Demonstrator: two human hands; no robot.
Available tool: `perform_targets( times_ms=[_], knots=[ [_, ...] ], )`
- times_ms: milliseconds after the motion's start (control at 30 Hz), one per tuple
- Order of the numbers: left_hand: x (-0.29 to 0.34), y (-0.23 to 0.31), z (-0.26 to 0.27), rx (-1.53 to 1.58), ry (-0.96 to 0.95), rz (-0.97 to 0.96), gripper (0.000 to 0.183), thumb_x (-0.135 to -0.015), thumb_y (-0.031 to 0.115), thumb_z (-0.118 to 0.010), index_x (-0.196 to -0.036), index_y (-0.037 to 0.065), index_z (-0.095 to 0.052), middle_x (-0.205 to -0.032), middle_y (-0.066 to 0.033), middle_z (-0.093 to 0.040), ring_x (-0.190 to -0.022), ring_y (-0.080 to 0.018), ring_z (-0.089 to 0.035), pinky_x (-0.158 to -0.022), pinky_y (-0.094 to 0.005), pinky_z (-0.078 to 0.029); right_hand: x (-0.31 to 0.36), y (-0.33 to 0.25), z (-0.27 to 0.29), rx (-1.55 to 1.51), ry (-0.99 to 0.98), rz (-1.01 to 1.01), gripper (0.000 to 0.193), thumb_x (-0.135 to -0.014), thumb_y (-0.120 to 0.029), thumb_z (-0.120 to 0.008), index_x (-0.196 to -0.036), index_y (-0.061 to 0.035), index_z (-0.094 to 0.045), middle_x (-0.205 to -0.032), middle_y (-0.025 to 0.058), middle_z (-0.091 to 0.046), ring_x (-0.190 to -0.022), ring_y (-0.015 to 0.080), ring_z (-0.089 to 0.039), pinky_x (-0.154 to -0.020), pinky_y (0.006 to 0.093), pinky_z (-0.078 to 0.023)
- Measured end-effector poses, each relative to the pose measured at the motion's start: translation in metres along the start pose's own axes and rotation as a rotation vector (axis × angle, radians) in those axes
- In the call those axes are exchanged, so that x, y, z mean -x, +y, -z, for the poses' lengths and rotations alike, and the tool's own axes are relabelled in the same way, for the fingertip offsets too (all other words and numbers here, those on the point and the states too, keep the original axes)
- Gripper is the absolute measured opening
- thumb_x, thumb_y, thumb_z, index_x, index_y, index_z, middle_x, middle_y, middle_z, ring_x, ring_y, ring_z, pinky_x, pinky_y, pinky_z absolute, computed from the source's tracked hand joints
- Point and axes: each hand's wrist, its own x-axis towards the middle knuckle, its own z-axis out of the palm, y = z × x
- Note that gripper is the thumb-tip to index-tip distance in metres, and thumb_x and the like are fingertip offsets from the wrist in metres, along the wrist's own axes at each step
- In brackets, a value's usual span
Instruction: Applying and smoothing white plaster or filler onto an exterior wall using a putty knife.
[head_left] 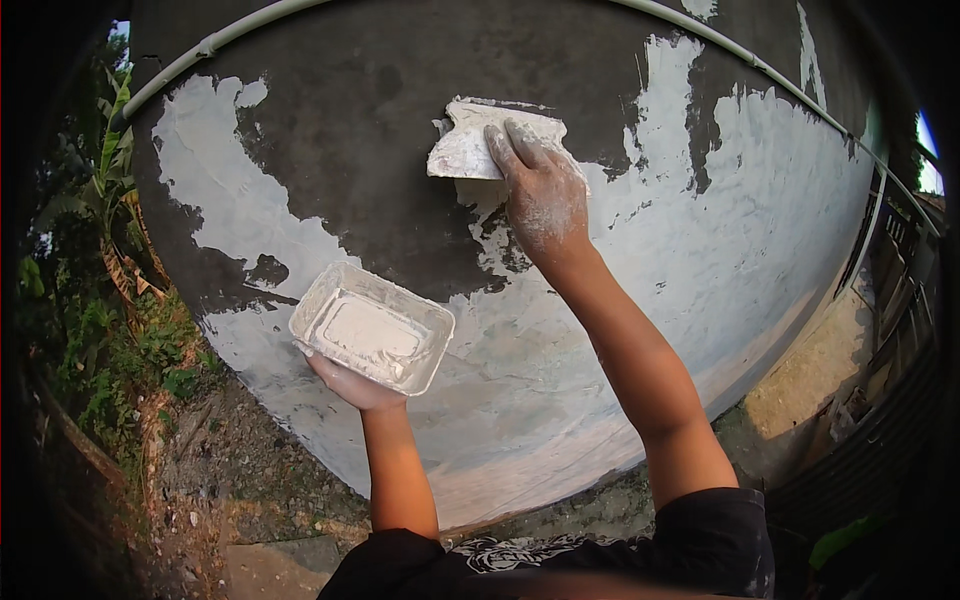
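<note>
Left hand [352,383] cups tub [438,336] near the left edge of the wall [345,130], likely for easy reach; right hand [545,200] pinches scraper [465,150]

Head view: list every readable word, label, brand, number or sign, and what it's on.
No readable text.
Black shirt: white print, partly cut off and too unclear to tell lettering from pattern.
White tub, scraper, wall, pipe: no lettering visible on the sides that show.
</note>
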Motion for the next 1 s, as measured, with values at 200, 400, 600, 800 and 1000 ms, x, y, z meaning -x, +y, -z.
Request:
perform_targets(
  times_ms=[200,400,600,800,1000],
  knots=[
    [-0.010,0.022,0.023,0.054,-0.049,-0.013,0.062,-0.101,0.054,-0.035,-0.142,0.010,-0.051,-0.144,-0.0114,-0.052,-0.129,-0.0354,-0.052,-0.108,-0.0549,-0.041,0.100,-0.030,-0.016,0.015,-0.146,0.059,0.056,-0.079,-0.003,-0.060,-0.134,-0.0032,-0.057,-0.131,0.0223,-0.061,-0.110,0.0323,-0.065,-0.104,0.0460,-0.047],
    [-0.017,0.034,0.035,0.152,-0.171,0.028,0.061,-0.102,0.053,-0.035,-0.142,0.009,-0.051,-0.145,-0.0117,-0.052,-0.128,-0.0349,-0.053,-0.108,-0.0534,-0.041,0.077,-0.022,0.024,-0.140,-0.197,0.045,0.054,-0.077,0.003,-0.060,-0.129,-0.0100,-0.062,-0.127,0.0124,-0.065,-0.109,0.0314,-0.064,-0.099,0.0433,-0.049],
    [-0.008,0.020,0.020,0.108,-0.167,0.068,0.062,-0.101,0.055,-0.037,-0.142,0.011,-0.051,-0.145,-0.0112,-0.052,-0.128,-0.0349,-0.052,-0.108,-0.0531,-0.042,0.016,0.037,0.018,-0.111,0.306,-0.062,0.062,-0.075,0.013,-0.059,-0.131,-0.0134,-0.064,-0.122,0.0146,-0.068,-0.104,0.0351,-0.066,-0.088,0.0419,-0.054],
    [-0.010,0.024,0.020,0.080,-0.083,0.082,0.062,-0.101,0.055,-0.036,-0.142,0.011,-0.051,-0.144,-0.0113,-0.052,-0.128,-0.0351,-0.053,-0.107,-0.0542,-0.043,0.097,0.007,-0.028,-0.176,-0.060,-0.083,0.075,-0.074,0.007,-0.064,-0.145,-0.0152,-0.051,-0.140,0.0149,-0.056,-0.096,0.0340,-0.066,-0.089,0.0438,-0.054],
    [-0.009,0.019,0.018,0.054,-0.132,0.118,0.061,-0.102,0.053,-0.035,-0.142,0.010,-0.051,-0.145,-0.0118,-0.051,-0.128,-0.0350,-0.053,-0.106,-0.0539,-0.044,0.099,0.013,0.015,-0.185,-0.237,0.017,0.061,-0.077,0.003,-0.061,-0.136,-0.0131,-0.057,-0.135,0.0137,-0.060,-0.116,0.0343,-0.062,-0.098,0.0458,-0.051]
  ],
)
